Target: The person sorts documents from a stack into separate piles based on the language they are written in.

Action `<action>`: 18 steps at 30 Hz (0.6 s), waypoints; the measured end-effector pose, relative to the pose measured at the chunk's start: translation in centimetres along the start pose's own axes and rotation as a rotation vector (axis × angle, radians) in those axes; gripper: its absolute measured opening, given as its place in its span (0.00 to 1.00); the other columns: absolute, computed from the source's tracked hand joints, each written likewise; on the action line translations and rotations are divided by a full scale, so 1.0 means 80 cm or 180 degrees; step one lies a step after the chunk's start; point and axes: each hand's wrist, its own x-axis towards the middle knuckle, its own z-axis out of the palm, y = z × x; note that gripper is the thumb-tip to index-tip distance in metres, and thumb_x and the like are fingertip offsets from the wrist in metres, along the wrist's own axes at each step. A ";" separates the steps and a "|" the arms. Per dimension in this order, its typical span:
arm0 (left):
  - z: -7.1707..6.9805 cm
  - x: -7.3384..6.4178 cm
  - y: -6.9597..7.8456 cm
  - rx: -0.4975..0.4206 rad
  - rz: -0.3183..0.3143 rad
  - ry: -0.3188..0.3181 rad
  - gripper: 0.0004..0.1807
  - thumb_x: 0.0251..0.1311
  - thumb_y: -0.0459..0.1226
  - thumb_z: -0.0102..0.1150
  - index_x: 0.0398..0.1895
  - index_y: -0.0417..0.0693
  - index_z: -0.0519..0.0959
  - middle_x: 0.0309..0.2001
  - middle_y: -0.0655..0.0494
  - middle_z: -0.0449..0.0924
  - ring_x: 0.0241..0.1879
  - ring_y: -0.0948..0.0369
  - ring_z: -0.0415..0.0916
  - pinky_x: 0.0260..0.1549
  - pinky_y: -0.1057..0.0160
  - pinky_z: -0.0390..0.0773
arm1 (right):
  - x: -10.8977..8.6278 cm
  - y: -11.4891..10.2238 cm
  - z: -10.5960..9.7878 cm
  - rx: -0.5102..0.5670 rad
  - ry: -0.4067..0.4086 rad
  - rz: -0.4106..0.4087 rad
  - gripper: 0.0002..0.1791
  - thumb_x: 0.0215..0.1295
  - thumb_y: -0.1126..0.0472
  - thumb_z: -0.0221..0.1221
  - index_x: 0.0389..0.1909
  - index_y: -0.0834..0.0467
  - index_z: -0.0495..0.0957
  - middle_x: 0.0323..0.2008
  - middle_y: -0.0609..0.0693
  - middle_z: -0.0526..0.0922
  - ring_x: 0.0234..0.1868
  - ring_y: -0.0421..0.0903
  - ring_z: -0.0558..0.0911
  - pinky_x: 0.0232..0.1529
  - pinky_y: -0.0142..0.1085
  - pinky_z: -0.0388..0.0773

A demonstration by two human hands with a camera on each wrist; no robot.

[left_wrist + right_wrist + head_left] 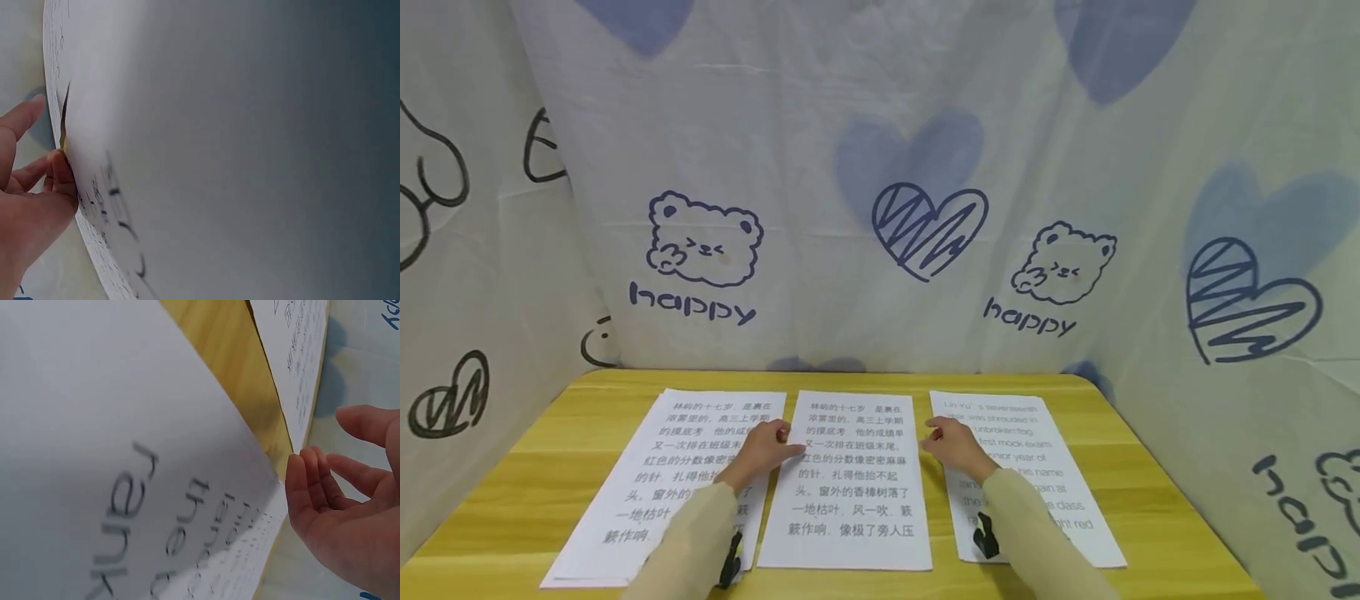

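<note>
In the head view a white sheet with large Chinese print [850, 546] lies in the middle of the table. My left hand [766, 450] is by its left edge, over the gap beside the left stack. The left wrist view shows that thumb apart from bent fingers [61, 175], whose tips are at the paper edge. At the right edge of the middle sheet is my right hand [955, 443], thumb and fingers spread apart with nothing between them. Its loosely bent fingers [306, 487] appear beside the sheet edge in the right wrist view.
A stack of Chinese-printed sheets [587, 542] lies on the left, partly under my left forearm. English-printed paper [1075, 475] lies on the right, under my right forearm. The yellow wood-grain table [1172, 517] meets white patterned cloth [820, 292] at the back and sides.
</note>
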 end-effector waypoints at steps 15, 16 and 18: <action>-0.001 0.002 -0.012 -0.0116 0.0154 -0.0184 0.16 0.55 0.36 0.67 0.35 0.30 0.76 0.20 0.55 0.58 0.21 0.61 0.54 0.25 0.65 0.57 | 0.002 0.014 0.027 0.0331 -0.0135 0.0366 0.32 0.58 0.63 0.65 0.61 0.73 0.69 0.37 0.52 0.73 0.39 0.48 0.69 0.44 0.41 0.67; -0.001 0.003 -0.013 -0.0126 0.0166 -0.0204 0.15 0.55 0.36 0.67 0.32 0.30 0.74 0.19 0.55 0.56 0.20 0.61 0.52 0.25 0.65 0.56 | 0.002 0.013 0.027 0.0336 -0.0144 0.0368 0.32 0.58 0.62 0.65 0.61 0.73 0.69 0.37 0.53 0.73 0.39 0.48 0.69 0.43 0.42 0.67; -0.001 0.004 -0.015 -0.0147 0.0172 -0.0212 0.15 0.56 0.36 0.67 0.32 0.29 0.75 0.19 0.55 0.57 0.20 0.61 0.53 0.25 0.65 0.57 | 0.003 0.012 0.027 0.0289 -0.0142 0.0323 0.32 0.57 0.63 0.66 0.60 0.73 0.70 0.38 0.53 0.73 0.40 0.49 0.69 0.44 0.41 0.67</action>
